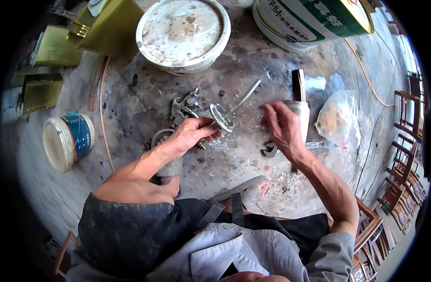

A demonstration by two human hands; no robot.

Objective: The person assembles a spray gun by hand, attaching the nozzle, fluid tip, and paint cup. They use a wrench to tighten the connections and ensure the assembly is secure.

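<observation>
My left hand (196, 133) pinches the rim of a round metal lid (218, 117) with a bent metal tube (246, 96) rising from it. Just beyond that hand is a metal spray gun (185, 105); whether it is joined to the lid I cannot tell. My right hand (288, 124) hovers beside a whitish cylindrical cup (300, 113), partly covering it. Motion smears its fingers, so their grip is unclear. Under the right wrist lies an adjustable wrench (314, 144), its middle hidden. A dark wooden strip (298, 83) shows past the cup.
A stained white bucket with a lid (182, 33) and a green-and-white pail (314, 21) stand ahead. At left is a small blue-and-white bucket (69, 141). A clear plastic bag (340, 120) lies right of the cup. Hoses (102, 108) cross the floor; wooden frames (403, 150) line the right.
</observation>
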